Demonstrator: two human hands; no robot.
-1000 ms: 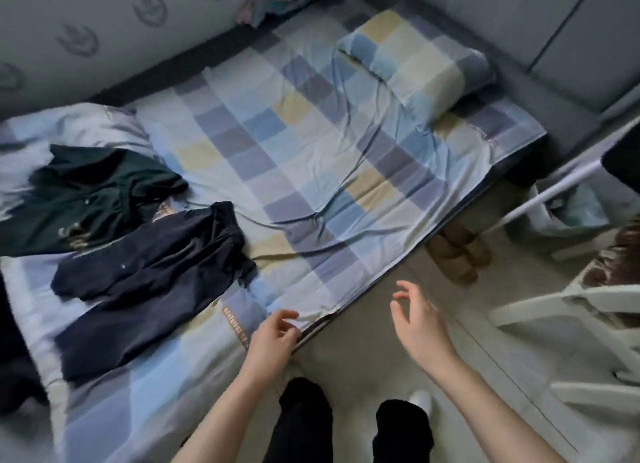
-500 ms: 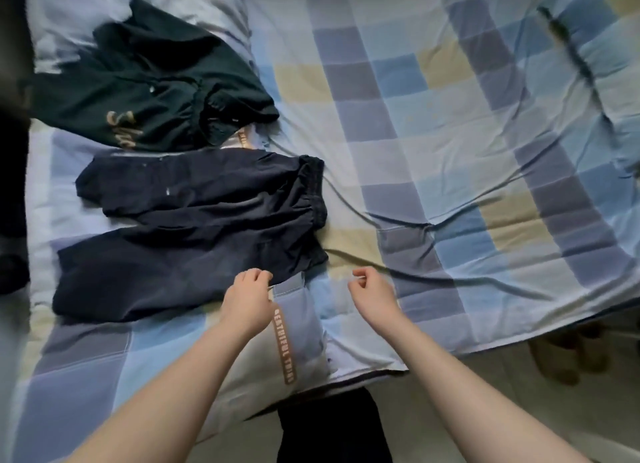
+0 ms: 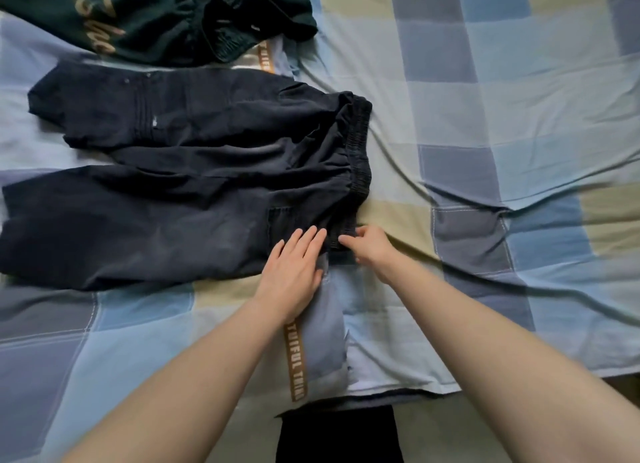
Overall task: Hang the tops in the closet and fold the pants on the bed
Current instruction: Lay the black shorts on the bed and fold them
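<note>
Dark navy pants (image 3: 180, 185) lie spread on the bed, legs pointing left and the elastic waistband (image 3: 356, 157) to the right. My left hand (image 3: 294, 265) rests flat with straight fingers on the near corner of the pants, by the back pocket. My right hand (image 3: 370, 247) pinches the near end of the waistband between thumb and fingers. A dark green top (image 3: 145, 15) with tan lettering lies crumpled just beyond the pants at the upper left.
The bed is covered by a checked sheet (image 3: 485, 116) in blue, grey and pale yellow, with wrinkles to the right. A folded blanket with a brown lettered strip (image 3: 294, 362) lies under my left wrist. The bed's near edge (image 3: 398, 391) and my dark trouser leg (image 3: 339, 435) are below.
My view has moved in over the bed. Both hands reached forward from the bed edge to the pants: the left now lies flat on them, the right has pinched the waistband.
</note>
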